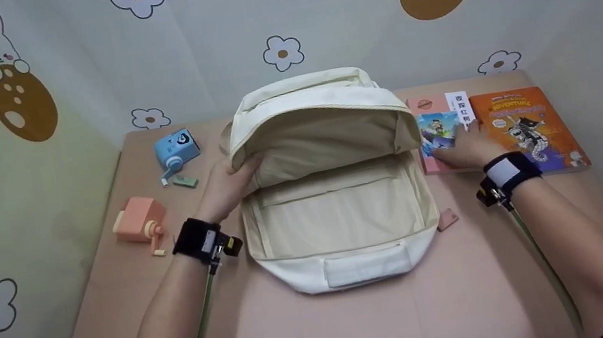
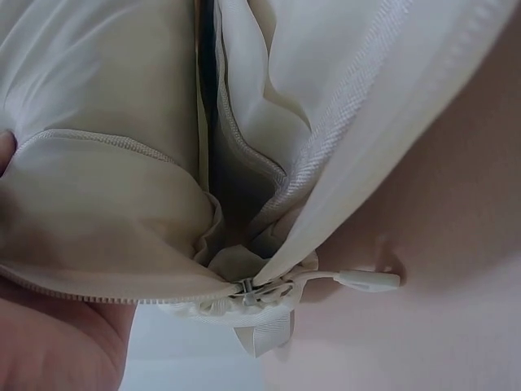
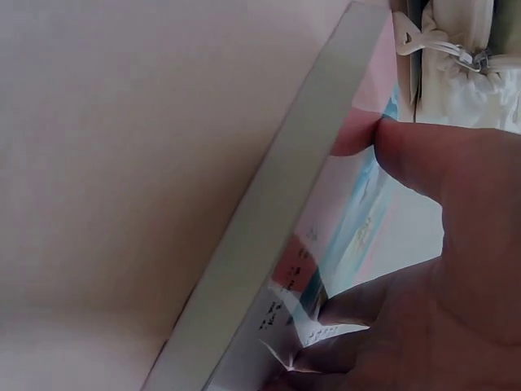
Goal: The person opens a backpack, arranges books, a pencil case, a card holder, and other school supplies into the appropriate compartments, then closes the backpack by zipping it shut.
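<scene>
Our left hand point(image 1: 228, 185) pinches the soft, floppy flap point(image 1: 326, 135) of the backpack point(image 1: 340, 220); our right hand point(image 1: 470, 146) spreads over the pink book point(image 1: 434, 133), just right of it. We judge that book light, stiff, slick: take the near edge! The orange book point(image 1: 536, 123) crowds its right; nearer us, the table point(image 1: 363, 328) offers room.
</scene>
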Demonstrator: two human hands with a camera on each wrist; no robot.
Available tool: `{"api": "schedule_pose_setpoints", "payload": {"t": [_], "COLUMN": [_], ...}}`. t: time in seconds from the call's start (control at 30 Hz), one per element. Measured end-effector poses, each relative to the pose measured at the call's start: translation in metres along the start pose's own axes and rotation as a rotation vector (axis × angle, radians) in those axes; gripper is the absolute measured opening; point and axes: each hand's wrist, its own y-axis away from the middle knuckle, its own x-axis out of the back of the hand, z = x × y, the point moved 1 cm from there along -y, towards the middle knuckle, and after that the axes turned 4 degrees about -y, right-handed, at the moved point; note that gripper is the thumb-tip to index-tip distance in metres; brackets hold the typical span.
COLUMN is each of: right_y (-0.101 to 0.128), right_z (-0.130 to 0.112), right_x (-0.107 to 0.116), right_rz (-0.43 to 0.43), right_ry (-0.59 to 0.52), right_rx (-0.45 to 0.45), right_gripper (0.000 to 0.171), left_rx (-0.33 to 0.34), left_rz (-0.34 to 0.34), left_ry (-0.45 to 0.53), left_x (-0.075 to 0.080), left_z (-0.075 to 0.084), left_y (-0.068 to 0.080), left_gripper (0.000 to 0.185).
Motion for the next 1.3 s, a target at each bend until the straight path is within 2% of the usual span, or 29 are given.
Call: {"api": "schedule_pose_setpoints", "payload": {"t": [0.1, 0.37, 0.6, 0.9, 1.13, 1.3], "right_y": [-0.001, 0.002, 0.002, -0.007, -0.012, -0.011], "right_z": [0.003, 0.008, 0.009, 0.013, 0.012, 0.004], "right_x": [-0.002, -0.002, -0.001, 0.000, 0.002, 0.007], "right_rz": [0.004, -0.015, -0.006, -0.001, -0.011, 0.015], "right_ry": [-0.012, -0.050, -0.037, -0.007, -0.033, -0.100], "right_rx": [0.002, 0.015, 0.042, 0.109, 0.088, 0.036], "right_gripper": [0.115, 0.113, 0.110, 0.112, 0.100, 0.090], "left_rx": [0.000, -0.031, 0.037, 0.021, 0.012, 0.028], "left_rz": [0.005, -0.012, 0.015, 0.011, -0.012, -0.016], "left_ry": [0.005, -0.002, -0.020, -0.014, 0.000, 0.018], "left_x": [0.000, -0.001, 0.000, 0.001, -0.001, -0.001], "left_z": [-0.012, -0.014, -0.015, -0.016, -0.015, -0.013], "left_y": [-0.005, -0.006, -0.005, -0.006, -0.005, -0.005], "left_gripper": [0.059, 0.058, 0.063, 0.061, 0.062, 0.063]}}
